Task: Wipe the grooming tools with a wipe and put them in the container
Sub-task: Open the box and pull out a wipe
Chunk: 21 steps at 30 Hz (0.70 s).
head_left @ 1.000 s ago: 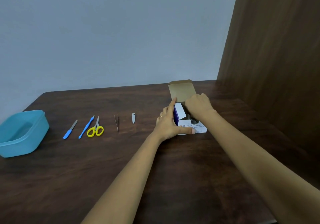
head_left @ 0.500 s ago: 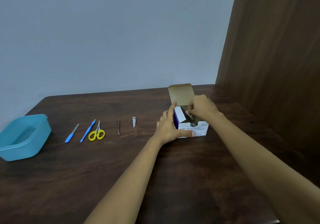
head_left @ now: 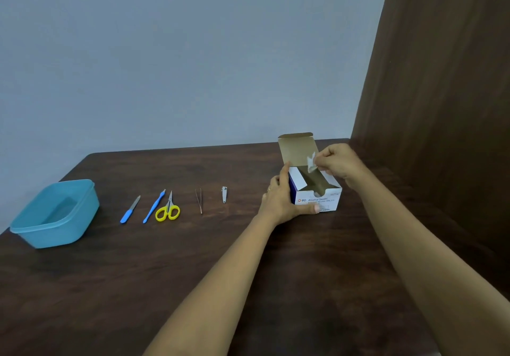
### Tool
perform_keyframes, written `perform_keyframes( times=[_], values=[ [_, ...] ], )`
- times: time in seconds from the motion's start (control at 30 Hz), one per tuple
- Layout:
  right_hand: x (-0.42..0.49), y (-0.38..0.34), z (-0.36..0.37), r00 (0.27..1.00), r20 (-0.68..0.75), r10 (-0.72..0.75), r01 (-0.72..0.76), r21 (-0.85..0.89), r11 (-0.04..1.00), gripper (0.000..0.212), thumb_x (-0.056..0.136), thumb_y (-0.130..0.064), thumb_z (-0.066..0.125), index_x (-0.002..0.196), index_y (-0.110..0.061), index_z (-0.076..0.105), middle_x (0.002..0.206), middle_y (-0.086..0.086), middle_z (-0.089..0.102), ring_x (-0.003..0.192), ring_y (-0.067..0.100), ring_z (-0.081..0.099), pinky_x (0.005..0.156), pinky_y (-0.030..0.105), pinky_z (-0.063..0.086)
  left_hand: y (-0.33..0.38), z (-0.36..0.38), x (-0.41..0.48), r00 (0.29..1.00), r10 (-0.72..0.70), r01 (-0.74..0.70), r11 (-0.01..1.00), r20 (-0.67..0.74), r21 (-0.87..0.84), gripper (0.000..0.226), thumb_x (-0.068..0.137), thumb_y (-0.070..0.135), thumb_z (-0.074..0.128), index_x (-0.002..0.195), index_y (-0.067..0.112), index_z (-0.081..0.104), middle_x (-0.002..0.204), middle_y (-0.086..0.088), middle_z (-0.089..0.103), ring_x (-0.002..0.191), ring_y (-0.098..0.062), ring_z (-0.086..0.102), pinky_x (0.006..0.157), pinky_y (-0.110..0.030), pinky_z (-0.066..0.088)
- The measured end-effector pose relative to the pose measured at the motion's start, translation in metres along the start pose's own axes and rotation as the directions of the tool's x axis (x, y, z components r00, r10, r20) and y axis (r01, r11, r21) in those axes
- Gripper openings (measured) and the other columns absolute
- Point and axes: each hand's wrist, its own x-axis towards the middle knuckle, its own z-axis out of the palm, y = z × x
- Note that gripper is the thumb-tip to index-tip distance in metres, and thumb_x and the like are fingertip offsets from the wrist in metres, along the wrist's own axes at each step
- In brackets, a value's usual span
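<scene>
A small white wipe [head_left: 311, 162], crumpled and blurred, hangs just above the mouth of the alcohol swab box [head_left: 317, 199], pinched between the thumb and the curled fingers [head_left: 325, 159] of the right hand [head_left: 340, 164]. Whether its lower end touches the box interior cannot be told. The left hand [head_left: 278, 201] clasps the box on its left side: the thumb lies along the printed front face and the index finger reaches up the side wall to the top edge, while the other fingers are hidden behind the hand. The lid flap [head_left: 296, 148] stands upright at the back, and what is inside the box is in shadow.

Left of the box, in a row on the dark wooden table [head_left: 138, 286] and apart from one another, lie a nail clipper [head_left: 224, 194], tweezers [head_left: 199, 204], yellow-handled scissors [head_left: 168, 209], a slim blue-handled tool [head_left: 154, 206] just beside the scissors, and a blue-handled nail file [head_left: 130, 209]. The blue container [head_left: 55, 212] sits at the table's far left, lidless. A grey wall [head_left: 193, 66] rises behind, and a brown wooden panel [head_left: 441, 93] stands on the right. Both forearms are cut off by the lower edge.
</scene>
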Motion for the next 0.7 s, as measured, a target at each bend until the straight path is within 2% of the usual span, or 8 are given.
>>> perform_keyframes(
  times=[0.13,0.23,0.3,0.37,0.43,0.53,0.6,0.7],
  values=[
    [0.000,0.000,0.000,0.999,-0.036,-0.008,0.004,-0.116,0.993,0.010,0.081,0.001,0.065,0.090,0.000,0.069,0.089,0.008,0.067,0.069,0.009,0.058,0.054,0.017,0.041,-0.002,-0.006,-0.002,0.998,0.056,-0.057,0.998,-0.042,-0.021,0.100,0.074,0.063,0.068,0.151,0.030,0.013,0.154,-0.004,0.023,0.141,-0.028,0.025,0.112,-0.051,0.023],
    [-0.001,0.000,0.000,1.000,-0.006,-0.012,0.012,-0.082,0.997,0.026,0.078,0.005,0.063,0.101,-0.007,0.067,0.096,0.011,0.065,0.074,0.015,0.059,0.054,0.018,0.043,0.003,-0.010,0.002,0.985,0.078,-0.099,0.986,-0.155,-0.137,0.083,0.077,0.080,0.030,0.141,0.029,0.041,0.146,0.000,0.038,0.137,-0.023,0.030,0.113,-0.051,0.025],
    [-0.001,0.001,-0.001,0.998,0.049,-0.024,0.028,-0.090,0.996,0.035,0.078,0.007,0.059,0.105,-0.014,0.068,0.096,0.014,0.065,0.078,0.020,0.059,0.061,0.024,0.048,0.004,-0.009,0.012,0.975,0.073,-0.111,0.978,-0.210,-0.176,0.081,0.077,0.079,0.018,0.132,0.030,0.053,0.140,0.003,0.047,0.134,-0.021,0.034,0.111,-0.051,0.029],
    [-0.002,0.002,-0.001,0.996,0.084,-0.025,0.033,-0.084,0.996,0.035,0.081,0.008,0.054,0.100,-0.017,0.071,0.084,0.013,0.065,0.073,0.019,0.058,0.063,0.028,0.047,0.006,-0.009,0.024,0.973,0.076,-0.108,0.985,-0.219,-0.137,0.068,0.082,0.070,0.025,0.125,0.030,0.059,0.135,0.002,0.052,0.132,-0.021,0.037,0.107,-0.050,0.034],
    [-0.002,0.002,-0.001,0.996,0.087,-0.026,0.032,-0.073,0.997,0.028,0.082,0.005,0.055,0.093,-0.015,0.072,0.076,0.008,0.064,0.067,0.014,0.057,0.058,0.023,0.046,0.010,-0.011,0.034,0.974,0.084,-0.103,0.991,-0.208,-0.082,0.054,0.082,0.058,0.038,0.119,0.029,0.064,0.130,0.001,0.056,0.129,-0.021,0.041,0.103,-0.050,0.039],
    [-0.003,0.001,0.000,0.997,0.070,-0.029,0.035,-0.087,0.996,0.012,0.081,-0.005,0.069,0.091,-0.010,0.072,0.081,0.009,0.067,0.070,0.015,0.060,0.065,0.028,0.051,0.020,-0.013,0.038,0.966,0.090,-0.101,0.994,-0.242,-0.035,0.037,0.083,0.054,0.055,0.099,0.027,0.072,0.120,0.002,0.063,0.123,-0.021,0.046,0.100,-0.048,0.042],
    [-0.003,0.002,0.000,0.999,0.036,-0.029,0.032,-0.110,0.993,0.011,0.081,-0.011,0.073,0.090,-0.008,0.071,0.084,0.009,0.069,0.073,0.016,0.063,0.070,0.031,0.053,0.025,-0.014,0.039,0.958,0.088,-0.094,0.995,-0.274,-0.009,0.029,0.086,0.052,0.061,0.082,0.026,0.072,0.114,0.002,0.064,0.120,-0.021,0.048,0.095,-0.045,0.042],
    [-0.002,0.003,-0.002,0.999,-0.029,-0.041,0.037,-0.117,0.992,0.010,0.080,-0.011,0.073,0.089,-0.007,0.071,0.079,0.002,0.067,0.072,0.013,0.059,0.060,0.021,0.046,0.029,-0.013,0.038,0.954,0.066,-0.065,0.998,-0.293,0.013,0.023,0.088,0.039,0.064,0.082,0.019,0.074,0.112,-0.002,0.064,0.118,-0.025,0.049,0.091,-0.042,0.042]
  ],
)
